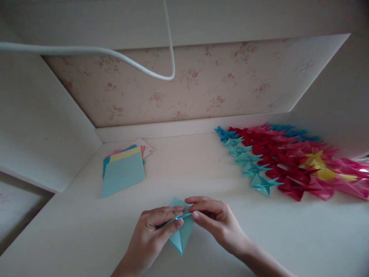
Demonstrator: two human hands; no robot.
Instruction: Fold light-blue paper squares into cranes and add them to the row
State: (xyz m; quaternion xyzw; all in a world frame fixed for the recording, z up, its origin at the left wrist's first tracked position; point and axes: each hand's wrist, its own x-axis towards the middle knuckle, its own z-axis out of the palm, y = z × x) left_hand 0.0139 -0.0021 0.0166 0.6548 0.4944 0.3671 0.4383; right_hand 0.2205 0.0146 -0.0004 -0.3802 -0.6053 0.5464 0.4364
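Left hand (154, 229) clamps the partly folded aqua origami sheet (187, 229) at its raised flap, right hand (217, 219) pinches the flap's right end, piece front-centre over the white desk (184, 165); main risk, I'd judge: uneven pull between hands skews the crease or tears the paper.

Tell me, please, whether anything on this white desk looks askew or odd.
Mildly: the paper stack at left is askew, pink, blue and yellow edges poking out unevenly from under its light-blue top sheet. Nothing looks spilled or torn.
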